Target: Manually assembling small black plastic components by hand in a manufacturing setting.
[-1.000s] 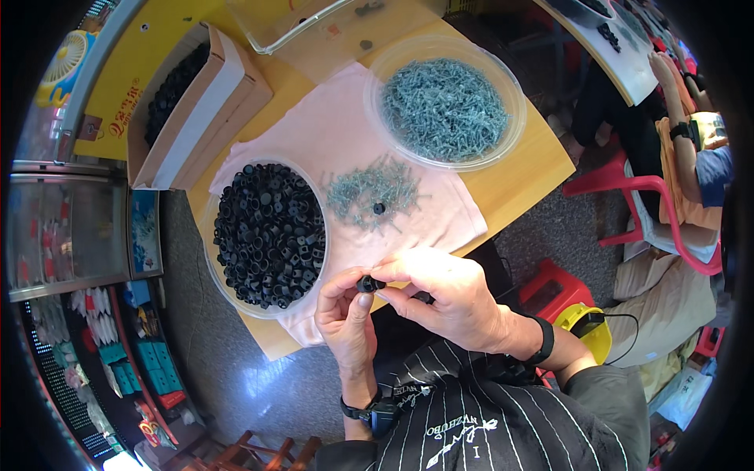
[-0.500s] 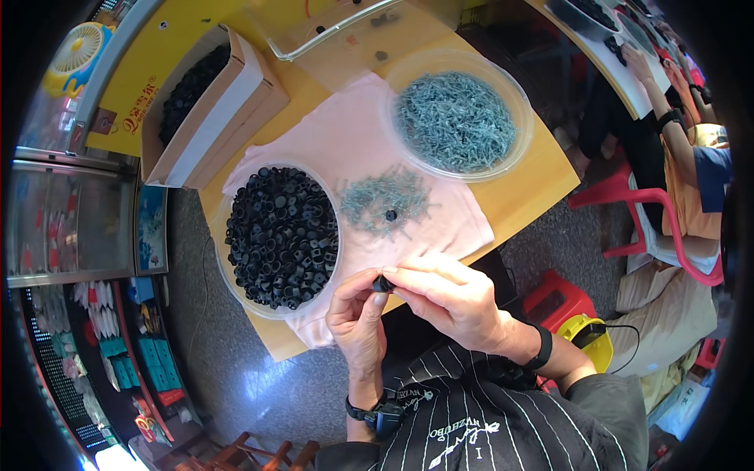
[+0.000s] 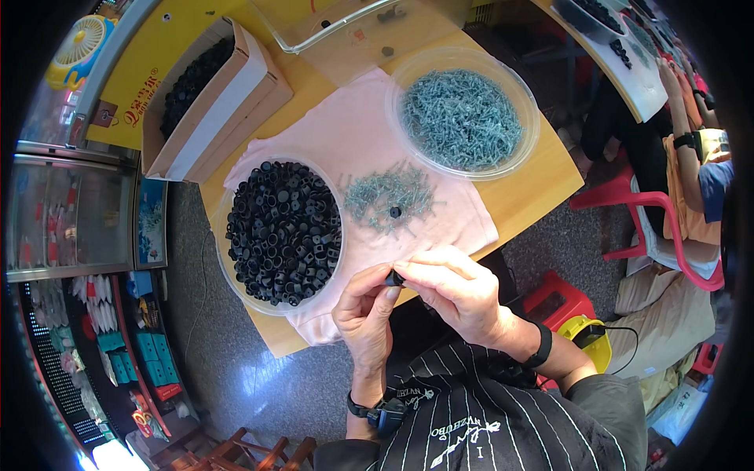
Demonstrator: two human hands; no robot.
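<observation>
Between the fingertips of both hands is a small black plastic cap, partly covered by the fingers. My left hand pinches it from the left, thumb below. From the right, my right hand closes its fingers on the same cap; whether a screw is in them is hidden. Just beyond the hands, a loose pile of silvery screws lies on a pink cloth, with one black cap on it. A round clear tub full of black caps stands to the left.
A second round tub of screws stands at the far right of the wooden table. A cardboard box of black parts and a clear plastic bin are at the back. Another person sits right, by a pink chair.
Both hands have shifted slightly right and up with the cap still pinched between them. The view has moved a little. The other person's hand has drawn back from the caps on the far table.
</observation>
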